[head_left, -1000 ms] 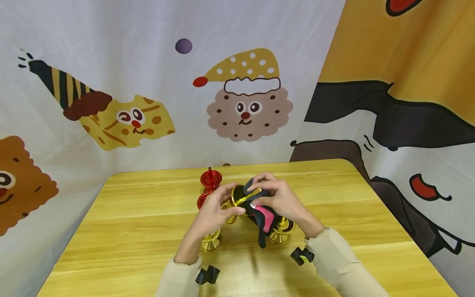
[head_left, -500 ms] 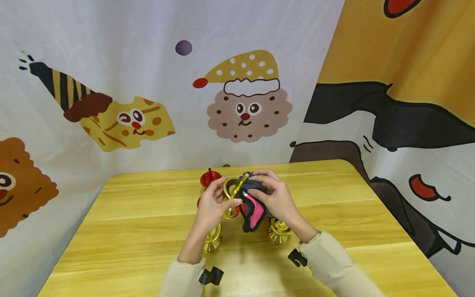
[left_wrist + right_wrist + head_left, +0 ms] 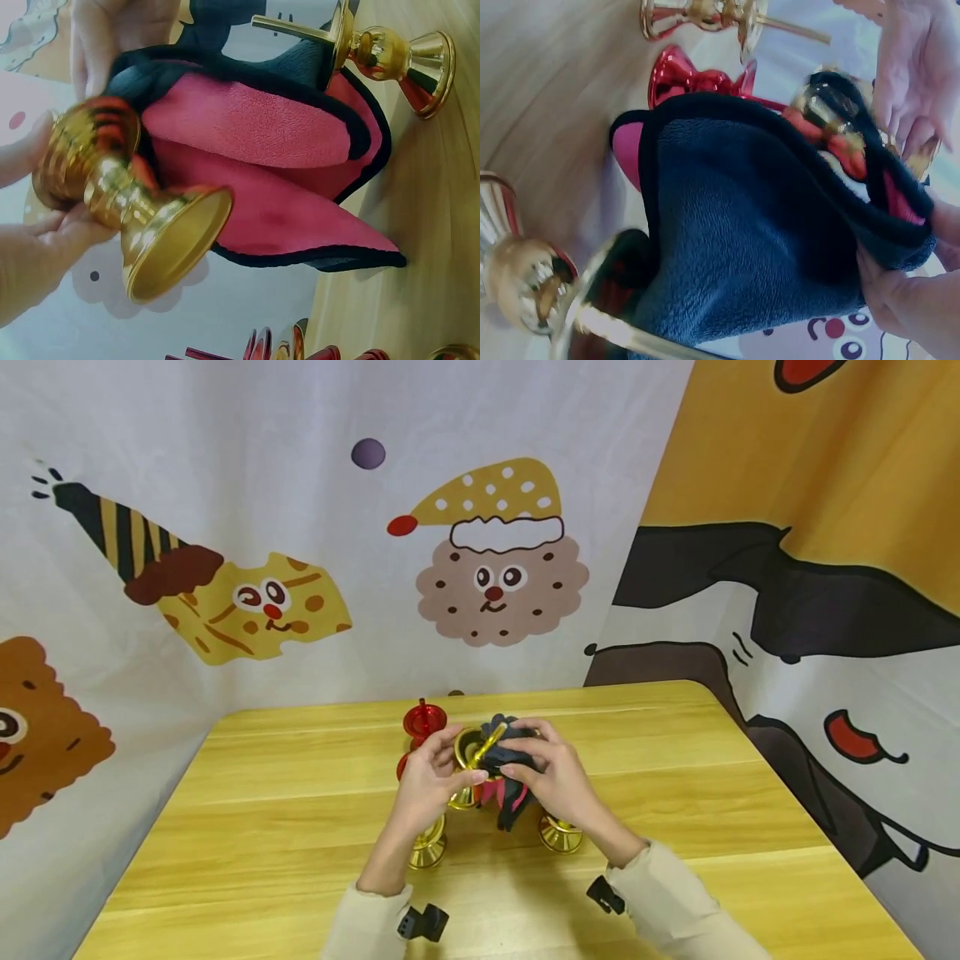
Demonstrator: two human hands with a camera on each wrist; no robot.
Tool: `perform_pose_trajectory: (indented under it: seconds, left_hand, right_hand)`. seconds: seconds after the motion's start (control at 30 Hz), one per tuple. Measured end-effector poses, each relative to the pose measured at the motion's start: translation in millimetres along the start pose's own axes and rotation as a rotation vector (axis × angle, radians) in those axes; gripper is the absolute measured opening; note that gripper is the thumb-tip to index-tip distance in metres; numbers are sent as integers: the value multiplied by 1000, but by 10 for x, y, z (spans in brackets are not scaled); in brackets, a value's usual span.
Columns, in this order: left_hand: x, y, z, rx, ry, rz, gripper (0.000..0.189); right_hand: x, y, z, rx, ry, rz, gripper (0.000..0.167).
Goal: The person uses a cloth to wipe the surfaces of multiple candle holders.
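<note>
In the head view my left hand (image 3: 426, 783) grips a gold candlestick (image 3: 462, 799) by its cup, lifted over the table. Its spike slants up to the right, and the left wrist view shows the flared hollow foot of the candlestick (image 3: 169, 244) toward the camera. My right hand (image 3: 553, 770) pinches a cloth (image 3: 512, 753), dark blue-grey on one side and pink on the other, with black edging. The cloth lies against the cup rim beside the spike. Its pink side (image 3: 247, 124) faces the left wrist camera, while loose corners hang below.
A gold candlestick (image 3: 427, 850) stands below my left wrist, and another gold candlestick (image 3: 560, 837) below my right hand. Behind my left hand are red candlesticks, the farther red candlestick (image 3: 425, 721) showing its spike. A patterned curtain (image 3: 300, 468) hangs behind the wooden table (image 3: 262, 827).
The held candlestick has turned more upright and shifted slightly left. My right hand has moved the cloth to the cup rim; its pink side is now mostly hidden in the head view.
</note>
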State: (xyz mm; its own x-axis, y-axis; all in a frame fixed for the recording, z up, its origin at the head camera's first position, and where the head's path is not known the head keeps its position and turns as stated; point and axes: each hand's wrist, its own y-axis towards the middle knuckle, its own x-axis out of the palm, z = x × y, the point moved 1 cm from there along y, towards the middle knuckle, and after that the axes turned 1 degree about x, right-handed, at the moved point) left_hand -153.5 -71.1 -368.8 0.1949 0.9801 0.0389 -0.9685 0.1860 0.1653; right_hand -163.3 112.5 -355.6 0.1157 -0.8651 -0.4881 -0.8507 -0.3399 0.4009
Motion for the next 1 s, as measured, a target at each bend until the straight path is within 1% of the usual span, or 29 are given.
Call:
perform_pose_trajectory:
  seconds: [0.1,0.2,0.37,0.43,0.53,0.7,0.77,0.83,1.0]
  left_hand:
    - [-6,0,8,-6,-30,-65,65]
    - [-11,12,4,14,-26,-90,65]
    - [-28,31,-4,33,22,-32,64]
    - [-35,34,-3,26,25,-17,64]
    - [-42,32,4,20,8,-37,64]
    - [-49,27,28,17,-4,-92,62]
    - [-46,27,36,17,-6,-100,62]
    - [-40,32,38,22,-2,-95,62]
    - [-22,44,19,33,13,-53,64]
  right_hand:
    - [-42,47,18,-22,-48,13,19]
    - [-55,70,17,-20,-62,9,18]
    - [-16,18,7,8,-32,-28,29]
    - [-4,-1,8,20,-17,-36,31]
    - [-17,2,7,14,-34,-39,31]
    - [-88,71,27,-30,-93,-57,27]
    - [-105,90,30,-37,-110,-65,28]
    - [-106,88,16,-38,-126,-65,29]
    - [-50,28,-54,-46,-211,-21,32]
